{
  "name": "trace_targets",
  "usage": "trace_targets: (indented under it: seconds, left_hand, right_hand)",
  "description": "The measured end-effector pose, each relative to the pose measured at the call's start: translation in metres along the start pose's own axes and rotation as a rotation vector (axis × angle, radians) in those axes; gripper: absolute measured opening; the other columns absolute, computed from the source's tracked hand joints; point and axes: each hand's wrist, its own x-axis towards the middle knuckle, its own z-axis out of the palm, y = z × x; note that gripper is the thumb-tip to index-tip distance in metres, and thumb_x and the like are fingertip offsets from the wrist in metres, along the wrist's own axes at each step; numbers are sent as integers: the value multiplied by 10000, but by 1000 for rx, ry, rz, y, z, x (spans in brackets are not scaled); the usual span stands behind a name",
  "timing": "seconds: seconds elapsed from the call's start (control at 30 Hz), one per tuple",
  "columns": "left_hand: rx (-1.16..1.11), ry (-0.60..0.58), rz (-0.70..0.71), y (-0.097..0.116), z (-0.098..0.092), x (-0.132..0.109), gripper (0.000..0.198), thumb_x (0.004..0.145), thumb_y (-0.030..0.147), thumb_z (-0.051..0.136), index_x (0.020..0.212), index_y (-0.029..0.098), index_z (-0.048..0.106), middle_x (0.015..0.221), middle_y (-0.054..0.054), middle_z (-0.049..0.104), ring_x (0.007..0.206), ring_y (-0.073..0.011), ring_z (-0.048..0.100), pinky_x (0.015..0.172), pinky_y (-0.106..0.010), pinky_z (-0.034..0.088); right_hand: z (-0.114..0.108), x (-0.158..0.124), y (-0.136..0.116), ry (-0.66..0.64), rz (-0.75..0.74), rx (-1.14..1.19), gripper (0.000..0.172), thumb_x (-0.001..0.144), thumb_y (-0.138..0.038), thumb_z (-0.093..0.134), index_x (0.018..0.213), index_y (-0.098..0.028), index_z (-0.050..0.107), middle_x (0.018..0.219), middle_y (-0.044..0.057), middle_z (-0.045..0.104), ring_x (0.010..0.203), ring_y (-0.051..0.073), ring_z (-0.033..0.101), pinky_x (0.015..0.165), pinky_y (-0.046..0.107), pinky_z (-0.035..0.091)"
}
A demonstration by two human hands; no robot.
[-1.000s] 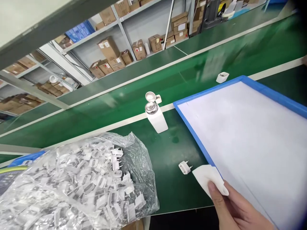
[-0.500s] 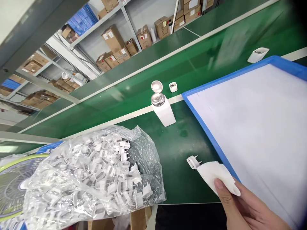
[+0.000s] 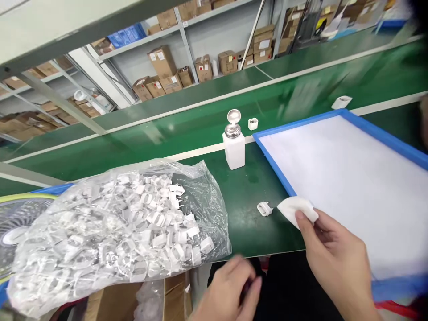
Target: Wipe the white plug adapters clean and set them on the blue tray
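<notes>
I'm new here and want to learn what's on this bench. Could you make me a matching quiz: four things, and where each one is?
1 bottle
2 plug
3 cloth
4 bag

a pinched in the right hand
b at the left, full of white parts
c upright by the tray corner, cap flipped open
d lying loose just left of the cloth

Pairs: 1-c, 2-d, 3-a, 4-b

a white cloth (image 3: pixel 296 209) and a white plug (image 3: pixel 264 208) are seen on a green table (image 3: pixel 247 196). the white tray (image 3: pixel 351 178) is rimmed in blue.
</notes>
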Motion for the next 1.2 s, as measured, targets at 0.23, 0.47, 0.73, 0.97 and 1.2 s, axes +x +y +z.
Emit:
trace_targets:
  seconds: [0.23, 0.47, 0.73, 0.97, 1.2]
  left_hand:
    - [-39, 216, 43, 23, 25, 119, 375, 925, 69, 566, 1287, 169, 568, 1244, -138, 623, 1165, -292, 576, 1011, -474, 504]
    - [-41, 198, 174, -6, 20, 118, 438, 815, -97, 455, 1074, 187, 665, 1016, -68, 680, 964, -217, 623, 840, -350, 567]
    - [59, 206, 196, -5, 21, 121, 305, 902, 8, 482, 1060, 177, 680, 925, -66, 694, 872, -219, 650, 757, -344, 566]
    - [108, 213, 185, -3, 19, 123, 331, 856, -13, 428, 920, 206, 667, 821, -34, 669, 782, -201, 636, 685, -304, 553]
    - [16, 218, 164, -4, 25, 118, 458, 848, -33, 374, 1111, 210, 660, 968, -59, 688, 906, -190, 654, 723, -275, 576]
  right_hand:
    - [-4, -2, 8, 80, -181, 10, 405, 960, -586, 559, 976, -211, 709, 790, 22, 701, 734, 194, 677, 685, 270, 482]
    - [26, -9, 19, 64, -528, -43, 230, 1043, -291, 462, 1039, -208, 677, 1020, 86, 633, 830, 193, 656, 733, 304, 523]
    - [38, -6, 40, -360, -763, -44, 574, 999, -68, 396, 1539, -264, 398, 1055, 76, 561, 949, 205, 571, 829, 347, 535]
    - [40, 9, 27, -336, -703, -66, 461, 995, -64, 378, 1418, -200, 500, 1057, 92, 573, 938, 244, 536, 798, 412, 502]
    - [45, 26, 1, -323, -524, -11, 286, 988, -110, 380, 860, -193, 622, 874, 60, 547, 838, 232, 541, 723, 389, 440]
